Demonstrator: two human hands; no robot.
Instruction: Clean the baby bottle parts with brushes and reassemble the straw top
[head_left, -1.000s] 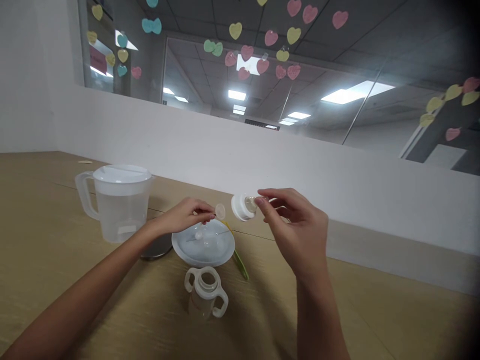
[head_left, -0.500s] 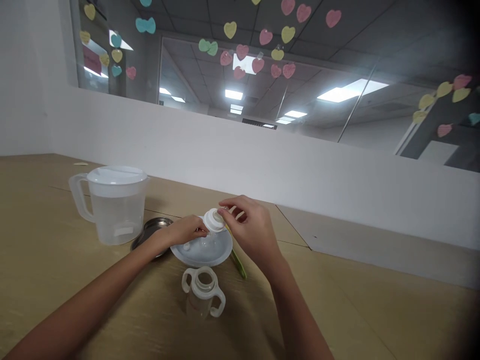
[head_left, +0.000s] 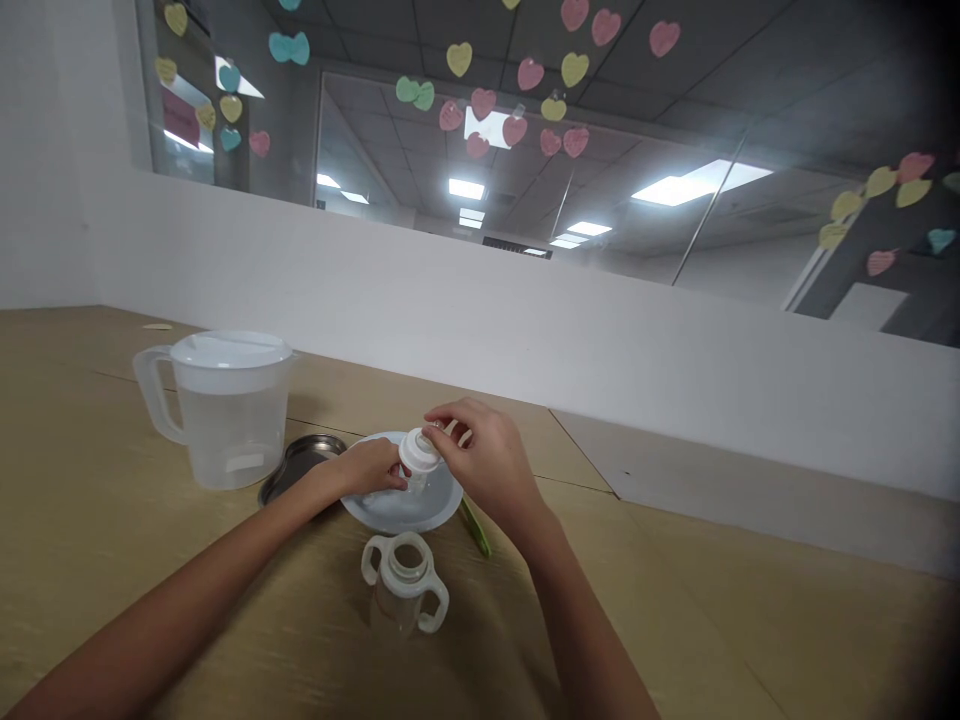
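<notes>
evidently right hand (head_left: pixel 484 450) pinches the white bottle cap (head_left: pixel 418 453) by its tip, above the bowl (head_left: pixel 409 520); left hand (head_left: pixel 371 467) curls beside it, hold unclear. likely light, stiff-rimmed, softer-tipped, slippery if wet; best held round the rim.

We are having the jug (head_left: pixel 232 425) standing leftmost on the table (head_left: pixel 720 620), with the tray (head_left: pixel 296 460) lying just right of it and the bowl (head_left: pixel 397 519) sitting right of the tray. The bottle (head_left: pixel 401 590) is standing before the bowl, nearer us; the stick (head_left: pixel 476 530) is lying to the bowl's right. Our right hand (head_left: pixel 484 450) is holding the cap (head_left: pixel 417 452) over the bowl, our left hand (head_left: pixel 371 467) staying at its left. Behind the table, the wall (head_left: pixel 450 310) is rising.
</notes>
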